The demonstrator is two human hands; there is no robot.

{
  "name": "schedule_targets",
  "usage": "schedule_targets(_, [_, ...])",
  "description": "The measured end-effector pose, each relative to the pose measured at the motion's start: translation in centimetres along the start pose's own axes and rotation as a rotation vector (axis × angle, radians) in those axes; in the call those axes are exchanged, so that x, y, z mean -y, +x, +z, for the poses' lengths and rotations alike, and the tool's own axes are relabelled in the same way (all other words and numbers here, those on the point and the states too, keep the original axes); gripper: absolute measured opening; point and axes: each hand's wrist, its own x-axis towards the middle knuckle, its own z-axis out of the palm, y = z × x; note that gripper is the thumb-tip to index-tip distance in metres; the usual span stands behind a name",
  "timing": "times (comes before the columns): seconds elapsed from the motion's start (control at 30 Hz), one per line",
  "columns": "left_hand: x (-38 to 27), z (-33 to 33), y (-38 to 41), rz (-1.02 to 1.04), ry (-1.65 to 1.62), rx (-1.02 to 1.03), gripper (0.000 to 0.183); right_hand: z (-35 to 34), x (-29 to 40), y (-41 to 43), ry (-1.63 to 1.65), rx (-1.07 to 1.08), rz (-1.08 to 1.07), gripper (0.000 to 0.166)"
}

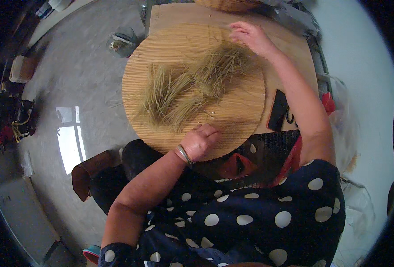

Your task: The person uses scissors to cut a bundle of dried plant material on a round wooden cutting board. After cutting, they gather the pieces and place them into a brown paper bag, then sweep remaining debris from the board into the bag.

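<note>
Several loose bunches of thin, dry, green-brown stalks (217,66) lie across a round mat of light slats (150,140). The stalks resemble dried grass. At the mat's near edge is my left hand (200,143), a metal bangle around its wrist. Its fingers are bunched together just in front of the stalks, and whether they pinch something small cannot be seen. Beyond the far right end of the stalks, my right hand (250,38) hovers with its fingers loosely curled and slightly blurred. Any thin stalk between them cannot be made out.
Under the mat is a brown tabletop (293,66). A black phone-like object (277,110) lies right of the mat, beside a dark loop (289,115). A woven basket (230,4) stands at the far edge. Left are a clear container (121,43) and a brown stool (86,175).
</note>
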Motion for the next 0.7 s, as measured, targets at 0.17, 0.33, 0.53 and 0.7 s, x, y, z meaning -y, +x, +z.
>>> schedule_targets(0.17, [0.0, -0.5, -0.1, 0.011, 0.041, -0.021, 0.03, -4.3, -3.3, 2.4, -0.599, -0.034, -0.135, 0.029])
schedule_targets(0.33, [-0.2, -0.6, -0.2, -0.002, 0.073, -0.02, 0.03, -5.3, -9.6, 1.5, -0.931, 0.078, -0.192, 0.024])
schedule_targets(0.53, [0.5, -0.2, -0.4, -0.006, -0.027, 0.039, 0.033, -7.1, -7.5, 0.8, -1.063, 0.064, -0.098, 0.008])
schedule_targets(0.7, [0.2, -0.4, -0.5, 0.028, 0.083, -0.041, 0.03, -8.7, -1.2, -1.0, -1.131, -0.119, -0.201, 0.009])
